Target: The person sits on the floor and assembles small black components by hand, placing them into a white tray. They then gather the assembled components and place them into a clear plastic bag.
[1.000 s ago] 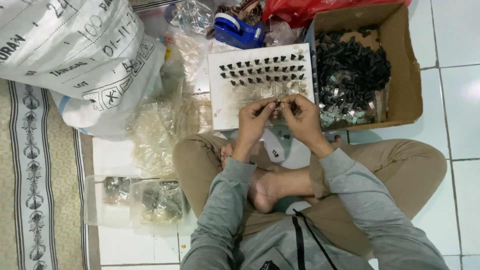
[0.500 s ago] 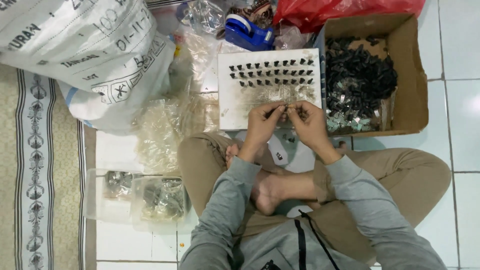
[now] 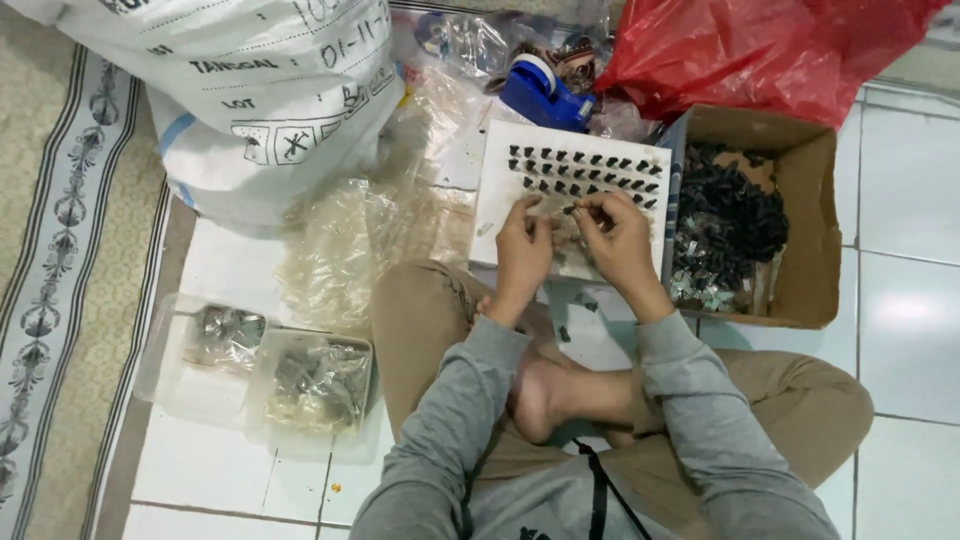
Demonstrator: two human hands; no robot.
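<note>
Over the white tray point(image 3: 493, 210), keep both hands pinched on the small dark piece point(image 3: 568, 211) between left hand point(image 3: 523, 243) and right hand point(image 3: 618, 237), seating it squarely beneath the filled rows at twelve o'clock.

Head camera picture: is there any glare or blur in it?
In the head view, soft glare sits on the white floor tile at right; the hands, left hand and right hand, look slightly soft, and the small dark parts on the white tray lack fine detail.
</note>
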